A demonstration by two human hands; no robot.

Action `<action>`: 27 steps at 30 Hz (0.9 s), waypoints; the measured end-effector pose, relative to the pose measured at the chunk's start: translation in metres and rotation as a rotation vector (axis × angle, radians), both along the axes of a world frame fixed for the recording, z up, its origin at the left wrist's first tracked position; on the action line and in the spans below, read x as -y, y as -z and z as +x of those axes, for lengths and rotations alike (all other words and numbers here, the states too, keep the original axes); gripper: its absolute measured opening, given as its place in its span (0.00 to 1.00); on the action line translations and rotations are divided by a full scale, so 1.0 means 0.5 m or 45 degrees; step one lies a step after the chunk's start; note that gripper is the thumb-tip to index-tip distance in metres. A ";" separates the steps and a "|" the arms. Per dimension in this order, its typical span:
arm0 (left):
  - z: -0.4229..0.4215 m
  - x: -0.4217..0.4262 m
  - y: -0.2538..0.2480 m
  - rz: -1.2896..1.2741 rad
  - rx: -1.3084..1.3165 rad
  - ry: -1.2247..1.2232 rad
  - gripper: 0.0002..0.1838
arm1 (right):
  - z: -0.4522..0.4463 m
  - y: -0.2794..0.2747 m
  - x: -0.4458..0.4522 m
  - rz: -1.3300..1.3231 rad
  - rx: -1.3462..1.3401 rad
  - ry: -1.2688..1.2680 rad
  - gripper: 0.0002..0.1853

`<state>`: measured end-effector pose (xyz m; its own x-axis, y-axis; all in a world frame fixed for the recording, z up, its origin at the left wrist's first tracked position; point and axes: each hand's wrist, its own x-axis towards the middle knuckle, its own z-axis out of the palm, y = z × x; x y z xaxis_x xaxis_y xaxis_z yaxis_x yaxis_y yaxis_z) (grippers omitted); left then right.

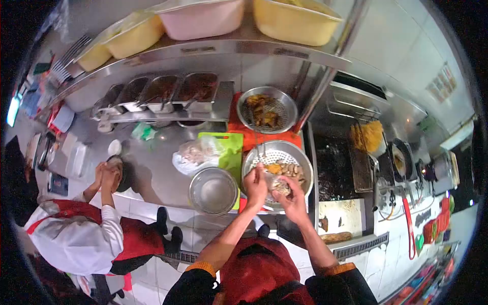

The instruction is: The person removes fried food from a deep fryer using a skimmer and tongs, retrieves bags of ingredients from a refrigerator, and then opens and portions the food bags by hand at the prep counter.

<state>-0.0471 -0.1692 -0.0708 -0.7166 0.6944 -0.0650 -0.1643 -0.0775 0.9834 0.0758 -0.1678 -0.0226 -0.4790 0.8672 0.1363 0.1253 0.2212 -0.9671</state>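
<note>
Both my hands are above a perforated metal colander holding pale brown food pieces and an orange-yellow piece. Between them is a small clear plastic bag with similar pieces inside. My left hand grips the bag's left side, fingers bent. My right hand is closed around its right side, thumb and fingers near the contents. The exact food cannot be made out. Left of my left hand stands a round metal bowl, partly over a green cutting board.
A second colander with browned fried pieces sits behind. A fryer with dark oil and a hanging basket is at right. White plastic bags lie left. A co-worker works at far left. Tubs line the overhead shelf.
</note>
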 end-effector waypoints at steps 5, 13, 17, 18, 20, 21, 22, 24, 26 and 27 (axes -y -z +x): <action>0.010 -0.002 -0.014 0.029 0.167 -0.087 0.24 | -0.002 -0.043 0.015 0.413 0.186 0.110 0.22; 0.004 0.000 -0.007 0.108 -0.677 -0.195 0.13 | 0.026 -0.005 -0.007 0.431 0.396 0.010 0.25; 0.003 0.002 -0.014 0.044 -0.930 -0.069 0.17 | 0.040 -0.025 -0.008 0.169 0.414 -0.017 0.25; 0.002 0.002 -0.009 0.035 -0.853 -0.078 0.19 | 0.039 -0.030 -0.005 0.238 0.412 0.011 0.25; 0.006 0.001 -0.002 0.030 -0.781 -0.083 0.21 | 0.044 -0.029 -0.007 0.186 0.355 0.010 0.25; 0.009 0.003 -0.015 0.005 -0.631 -0.082 0.22 | 0.043 -0.028 -0.010 0.136 0.295 -0.012 0.24; 0.014 0.004 -0.026 -0.021 -0.481 -0.079 0.23 | 0.042 -0.028 -0.006 0.150 0.283 0.011 0.23; 0.031 0.003 -0.040 0.051 -0.228 -0.081 0.23 | 0.035 -0.030 0.011 0.069 0.200 0.073 0.23; 0.031 0.008 -0.048 0.085 0.178 0.075 0.23 | 0.032 -0.035 0.015 0.129 0.184 0.122 0.22; 0.033 0.011 -0.068 0.086 0.178 0.081 0.23 | 0.035 -0.039 0.013 0.130 0.184 0.127 0.22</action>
<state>-0.0306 -0.1747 -0.0370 -0.6585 0.7441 -0.1128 -0.3057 -0.1275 0.9436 0.0931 -0.1741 -0.0034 -0.4124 0.8966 0.1617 0.2875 0.2965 -0.9107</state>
